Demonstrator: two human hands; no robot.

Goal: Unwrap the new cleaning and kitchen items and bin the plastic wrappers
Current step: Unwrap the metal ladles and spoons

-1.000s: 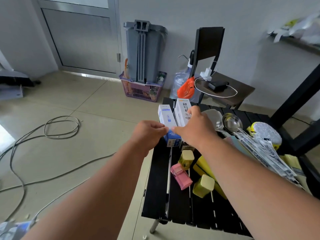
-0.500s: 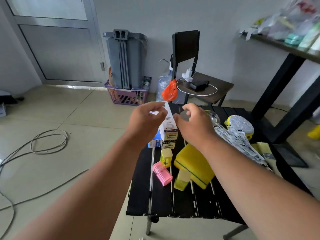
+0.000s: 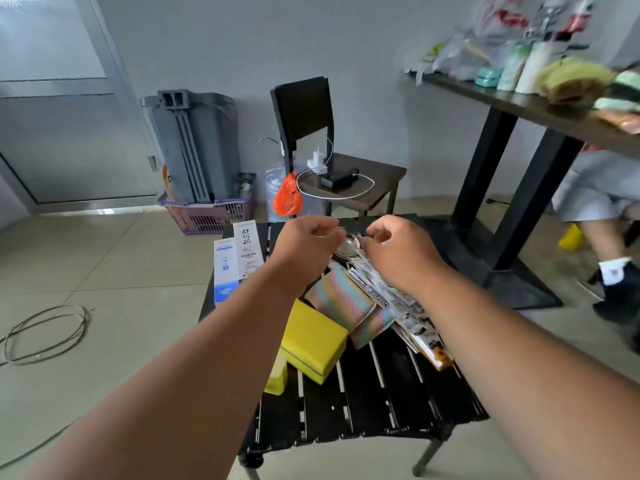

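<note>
Centrally, a low black slatted desk (image 3: 363, 403) is seen from above, with both hands held over its far end. The left hand (image 3: 308, 242) is curled, thumb and fingertips drawn together near the rim of a shiny metal ladle bowl (image 3: 347, 245); whether wrapper film is pinched there cannot be told. The right hand (image 3: 398, 249) is likewise curled, fingertips pinched just beside the same bowl on its right; what they hold cannot be made out.

The ladle bowl lies at the far end of a sheaf of long utensils in clear printed plastic wrappers (image 3: 391, 299), whose long axis runs from far-centre towards the near right edge of the desk, bowl end pointing away from the person.

Two tall white cartons are laid flat on the far left of the desk, long axes running away from the person: a white-and-blue carton (image 3: 225, 271) and, touching its right side, a white carton with grey characters (image 3: 246, 249).

A pastel striped cloth pack (image 3: 343, 299) lies beside the sheaf. A yellow rectangular sponge with a green stripe (image 3: 311, 341) sits nearer, tilted, overlapping the cloth pack's edge. A smaller yellow block (image 3: 277, 377) touches its near left corner.
</note>
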